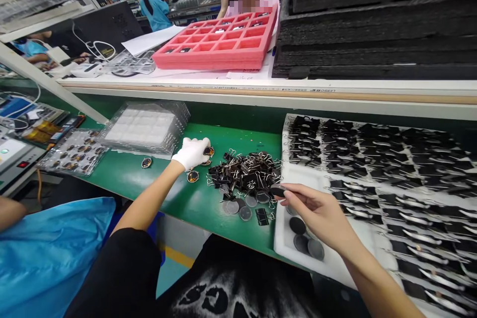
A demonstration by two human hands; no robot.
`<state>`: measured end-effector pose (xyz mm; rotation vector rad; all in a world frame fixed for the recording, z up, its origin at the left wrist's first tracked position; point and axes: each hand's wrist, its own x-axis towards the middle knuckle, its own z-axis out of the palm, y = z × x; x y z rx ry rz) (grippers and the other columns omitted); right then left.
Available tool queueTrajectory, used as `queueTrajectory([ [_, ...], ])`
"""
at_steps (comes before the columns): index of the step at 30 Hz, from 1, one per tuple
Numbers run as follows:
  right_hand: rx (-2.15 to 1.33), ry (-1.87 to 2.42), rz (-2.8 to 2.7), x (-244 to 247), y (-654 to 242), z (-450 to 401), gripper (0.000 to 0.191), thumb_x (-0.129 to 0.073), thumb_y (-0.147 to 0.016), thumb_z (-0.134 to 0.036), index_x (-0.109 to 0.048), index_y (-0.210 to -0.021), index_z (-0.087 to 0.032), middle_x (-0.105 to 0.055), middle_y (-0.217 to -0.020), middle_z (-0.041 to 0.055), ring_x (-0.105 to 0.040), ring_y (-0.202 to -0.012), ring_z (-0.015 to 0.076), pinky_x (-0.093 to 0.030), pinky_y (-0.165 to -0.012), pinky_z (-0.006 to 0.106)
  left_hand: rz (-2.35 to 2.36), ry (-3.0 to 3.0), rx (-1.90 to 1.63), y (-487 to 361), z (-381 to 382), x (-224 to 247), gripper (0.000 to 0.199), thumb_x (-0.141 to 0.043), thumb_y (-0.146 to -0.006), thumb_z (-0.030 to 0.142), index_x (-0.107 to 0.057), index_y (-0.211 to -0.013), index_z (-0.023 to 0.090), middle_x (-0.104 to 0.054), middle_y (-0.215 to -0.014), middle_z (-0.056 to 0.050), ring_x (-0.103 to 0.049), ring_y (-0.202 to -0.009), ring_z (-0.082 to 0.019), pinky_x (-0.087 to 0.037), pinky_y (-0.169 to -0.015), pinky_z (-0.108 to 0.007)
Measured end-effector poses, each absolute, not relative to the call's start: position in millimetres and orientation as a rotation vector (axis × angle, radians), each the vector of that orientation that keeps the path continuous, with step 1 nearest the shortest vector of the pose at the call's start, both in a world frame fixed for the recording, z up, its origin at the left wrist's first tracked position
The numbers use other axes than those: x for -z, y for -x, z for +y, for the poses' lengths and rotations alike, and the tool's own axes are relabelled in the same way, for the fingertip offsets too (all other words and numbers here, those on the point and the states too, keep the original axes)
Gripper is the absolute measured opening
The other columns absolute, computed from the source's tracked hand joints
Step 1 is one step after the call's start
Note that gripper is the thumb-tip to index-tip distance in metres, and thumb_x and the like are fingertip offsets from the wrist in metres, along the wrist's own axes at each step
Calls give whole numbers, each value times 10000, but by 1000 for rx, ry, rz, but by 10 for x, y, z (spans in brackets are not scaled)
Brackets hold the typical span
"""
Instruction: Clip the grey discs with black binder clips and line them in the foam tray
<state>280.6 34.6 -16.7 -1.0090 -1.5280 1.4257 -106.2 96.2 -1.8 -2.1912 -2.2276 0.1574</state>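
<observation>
My left hand (pixel 192 154), in a white glove, is closed on a round part with an amber and black face (pixel 209 151) above the green bench. Another such round part (pixel 193 176) lies just below the glove, and one more (pixel 146 162) rests farther left. My bare right hand (pixel 316 208) pinches a thin black disc (pixel 277 191) between thumb and fingers. Between the hands is a heap of black binder clips (pixel 248 171), with grey discs (pixel 245 213) along its near edge. Several dark discs (pixel 297 225) sit in the white tray under my right hand.
Rows of binder clips (pixel 372 159) fill the white tray at right. Clear plastic trays (pixel 145 126) are stacked at back left. Above runs a shelf edge (pixel 238 90) carrying a pink foam tray (pixel 208 62) and black foam (pixel 372 35). A blue sleeve (pixel 55 248) is at left.
</observation>
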Motion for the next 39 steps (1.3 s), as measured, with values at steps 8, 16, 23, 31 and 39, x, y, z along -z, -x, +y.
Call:
queueTrajectory([
  [8,-1398,811,-1455,274,-2627,400,242,-788,-887,-362,-808,-1116,-286,-766,-1228,79,-739,-1133,256,-617,-1020,412,-2365,2130,413,925,751,-28,254,-496,-929,346,-690,-1018,208,-773,-1009,-57,-716,-905,-202,-538,-813,-298],
  [16,-421,499,-1804,290,-2522,340,492,-701,-862,38,-733,-1249,-264,-710,-1295,106,-708,-1136,234,-628,-976,409,-2413,2325,1601,-282,260,-244,283,-578,-917,256,-699,-1168,206,-780,-890,-10,-745,-746,-154,-603,-689,-260],
  [23,-43,494,-1959,379,-2616,352,687,-612,-865,70,-615,-1434,-315,-690,-1270,140,-668,-1077,273,-627,-799,446,-2189,2343,1714,-694,149,-67,306,-546,-1005,302,-744,-1230,236,-766,-1237,-30,-726,-1122,-197,-596,-982,-313],
  [31,-433,605,-1873,395,-2647,304,497,-672,-892,-52,-721,-1260,-383,-629,-1175,86,-669,-1079,267,-621,-865,449,-2236,2529,1695,-762,33,51,377,-590,-977,314,-667,-1341,254,-757,-1244,-50,-759,-997,-190,-643,-870,-307],
  [39,-1731,845,-1342,270,-2683,280,284,-838,-821,-421,-735,-1016,-241,-731,-895,47,-686,-772,187,-599,-676,312,-1839,2551,1372,-718,-55,27,394,-577,-994,411,-621,-1341,230,-727,-783,20,-671,-659,-124,-580,-722,-267],
])
